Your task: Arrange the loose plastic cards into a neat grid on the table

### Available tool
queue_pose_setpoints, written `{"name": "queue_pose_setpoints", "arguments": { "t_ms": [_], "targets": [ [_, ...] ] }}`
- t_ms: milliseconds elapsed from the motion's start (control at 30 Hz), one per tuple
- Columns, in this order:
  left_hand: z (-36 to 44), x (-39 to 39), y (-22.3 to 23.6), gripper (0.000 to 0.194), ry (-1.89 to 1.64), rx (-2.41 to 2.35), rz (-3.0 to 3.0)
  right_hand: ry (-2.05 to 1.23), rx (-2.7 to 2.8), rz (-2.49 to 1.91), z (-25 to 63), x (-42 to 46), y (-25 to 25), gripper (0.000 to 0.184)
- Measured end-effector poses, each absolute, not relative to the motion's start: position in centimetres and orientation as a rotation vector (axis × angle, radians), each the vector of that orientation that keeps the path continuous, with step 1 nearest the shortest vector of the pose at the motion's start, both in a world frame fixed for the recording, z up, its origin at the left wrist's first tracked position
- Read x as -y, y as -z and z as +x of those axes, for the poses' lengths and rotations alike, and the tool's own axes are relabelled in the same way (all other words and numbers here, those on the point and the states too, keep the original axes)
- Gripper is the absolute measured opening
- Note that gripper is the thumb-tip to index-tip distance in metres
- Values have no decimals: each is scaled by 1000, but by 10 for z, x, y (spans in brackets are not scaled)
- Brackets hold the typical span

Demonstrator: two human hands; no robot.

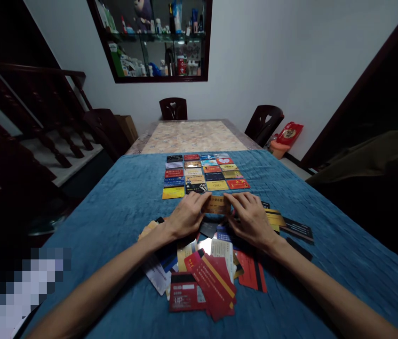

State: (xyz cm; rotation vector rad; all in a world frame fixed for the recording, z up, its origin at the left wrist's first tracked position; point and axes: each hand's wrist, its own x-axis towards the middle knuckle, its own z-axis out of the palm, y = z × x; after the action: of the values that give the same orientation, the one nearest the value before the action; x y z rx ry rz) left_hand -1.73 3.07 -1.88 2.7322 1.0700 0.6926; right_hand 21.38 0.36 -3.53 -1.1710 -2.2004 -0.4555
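Between my two hands is a gold plastic card point(217, 204) with dark lettering, held by its short ends. My left hand point(188, 214) pinches its left end, and my right hand point(251, 217) pinches the right end. Just beyond the held card, several cards lie face up in neat rows and columns, among them a yellow card point(173, 193) at the near left and a red card point(238, 183) at the near right. Beneath and in front of my hands spreads a loose, overlapping pile, with a red card with a dark stripe point(187, 293) nearest me.
A blue cloth point(114, 207) covers the near table, while a patterned tabletop point(188, 134) shows behind it. Dark wooden chairs point(173, 109) stand around the far end. A glass-shelved cabinet point(160, 35) is set in the wall. To the right rear is a red bag point(290, 133).
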Motion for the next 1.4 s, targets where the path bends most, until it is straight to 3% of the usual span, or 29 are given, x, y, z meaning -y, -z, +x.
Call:
{"name": "queue_pose_setpoints", "arguments": {
  "t_ms": [767, 900, 1400],
  "targets": [
    [-29, -100, -28, 50, -665, -1391, 2901, 453, 2421, -1232, 197, -107, -11, 51],
    [-32, -123, -36, 46, -557, -1488, 2904, 431, 2438, -1299, 188, -132, -19, 40],
    [-39, -206, -28, 31, -259, -1622, 2856, 155, 2527, -1560, 163, -216, -18, 30]
  ]
}}
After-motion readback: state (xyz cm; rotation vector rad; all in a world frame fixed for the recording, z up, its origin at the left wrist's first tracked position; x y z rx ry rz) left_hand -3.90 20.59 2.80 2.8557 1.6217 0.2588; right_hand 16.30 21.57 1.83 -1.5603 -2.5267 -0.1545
